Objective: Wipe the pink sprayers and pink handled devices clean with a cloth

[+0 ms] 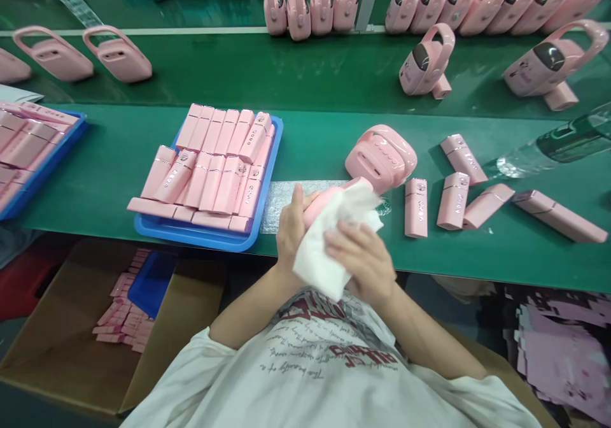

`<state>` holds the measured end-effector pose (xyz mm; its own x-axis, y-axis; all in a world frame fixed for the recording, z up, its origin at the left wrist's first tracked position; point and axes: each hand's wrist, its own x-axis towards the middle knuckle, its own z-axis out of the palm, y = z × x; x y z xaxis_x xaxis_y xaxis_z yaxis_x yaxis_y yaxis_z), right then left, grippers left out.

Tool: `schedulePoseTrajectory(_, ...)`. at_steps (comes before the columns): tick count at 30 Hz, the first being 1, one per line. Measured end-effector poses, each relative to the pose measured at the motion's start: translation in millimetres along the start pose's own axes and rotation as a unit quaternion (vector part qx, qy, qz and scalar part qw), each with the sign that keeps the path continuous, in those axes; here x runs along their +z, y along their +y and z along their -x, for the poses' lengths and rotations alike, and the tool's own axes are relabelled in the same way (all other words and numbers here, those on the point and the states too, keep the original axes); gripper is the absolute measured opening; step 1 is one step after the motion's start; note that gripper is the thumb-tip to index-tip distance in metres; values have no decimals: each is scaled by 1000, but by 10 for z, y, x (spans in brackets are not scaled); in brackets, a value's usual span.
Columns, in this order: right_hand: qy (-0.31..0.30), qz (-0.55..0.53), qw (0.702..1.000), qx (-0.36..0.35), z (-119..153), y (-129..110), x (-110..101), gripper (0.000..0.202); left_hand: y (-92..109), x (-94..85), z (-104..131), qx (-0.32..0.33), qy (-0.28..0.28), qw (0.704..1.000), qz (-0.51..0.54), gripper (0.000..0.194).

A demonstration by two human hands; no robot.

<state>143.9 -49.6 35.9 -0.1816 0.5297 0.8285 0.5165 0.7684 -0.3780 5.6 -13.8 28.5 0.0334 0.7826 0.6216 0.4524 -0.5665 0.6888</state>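
Here's the left hand [289,227], curled around a pink piece [317,208], thumb standing up along its side! Over it comes the right hand [360,256], fingers bent on a white cloth [317,253]; that hand is blurred, so whether it pinches the cloth or only presses it, I can't tell. The pink piece sits between the two, just above the tabletop [315,148] at the middle of its near edge. Here's the relation that counts: from the left hand, the visible stretch slants toward the far right corner; from the right hand, it lies to the left and farther out. The left hand is the nearer, in contact with it, while the cloth hides much of the piece, and its full long axis with it.

Outward now! Below lies a pale textured sheet [277,206]. Just beyond, a pink handled device [377,164]; touching the held piece or apart, I can't say. Toward the right edge, five pink sticks [416,208] lie loose, a clear bottle [525,157] past them. Leftward, a blue tray [238,243] packed with more sticks, overhanging the near edge, and a second tray [33,183] by the left edge. Behind it all, a green shelf [214,65] carries more handled devices!
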Motion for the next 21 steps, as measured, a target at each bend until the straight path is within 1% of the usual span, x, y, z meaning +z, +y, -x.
schedulePoseTrajectory(2,44,6,996,72,-10,37,-6,48,5,-29,-43,50,33,998,-16,86)
schedulePoseTrajectory(3,48,-1,995,84,-7,42,3,47,8,-39,-65,54,37,998,-22,88)
schedulePoseTrajectory(4,37,-12,997,74,1,39,19,44,11,-44,-84,48,38,998,-30,86)
schedulePoseTrajectory(6,-9,-27,1000,6,18,22,62,34,17,-42,-110,38,44,997,-44,75)
schedulePoseTrajectory(7,-21,-26,999,-20,24,14,81,31,18,-39,-116,39,46,997,-45,70)
schedulePoseTrajectory(8,-14,-19,999,-23,25,6,95,29,19,-37,-119,44,47,997,-42,68)
schedulePoseTrajectory(9,12,-8,1000,-5,21,0,102,30,20,-37,-120,51,48,997,-36,68)
schedulePoseTrajectory(11,77,10,995,64,1,-11,101,35,18,-43,-118,61,46,997,-24,74)
schedulePoseTrajectory(12,91,16,992,86,-12,-18,95,35,16,-49,-116,61,42,997,-20,77)
schedulePoseTrajectory(13,87,24,992,84,-23,-25,89,34,13,-55,-115,56,36,998,-18,78)
schedulePoseTrajectory(14,65,33,996,56,-32,-32,84,31,9,-60,-112,47,29,998,-17,77)
schedulePoseTrajectory(16,17,47,998,-23,-38,-39,80,27,-3,-63,-104,39,23,999,-14,73)
schedulePoseTrajectory(17,13,52,998,-40,-36,-38,80,28,-12,-61,-96,41,24,999,-10,72)
schedulePoseTrajectory(18,25,54,998,-34,-33,-36,81,30,-24,-58,-86,44,28,999,-3,72)
schedulePoseTrajectory(19,41,54,998,-8,-31,-33,85,33,-38,-56,-73,45,35,998,6,72)
schedulePoseTrajectory(20,54,57,997,17,-31,-32,90,34,-56,-55,-58,36,32,999,17,72)
schedulePoseTrajectory(21,60,61,996,26,-35,-33,97,33,-76,-57,-40,16,22,999,29,72)
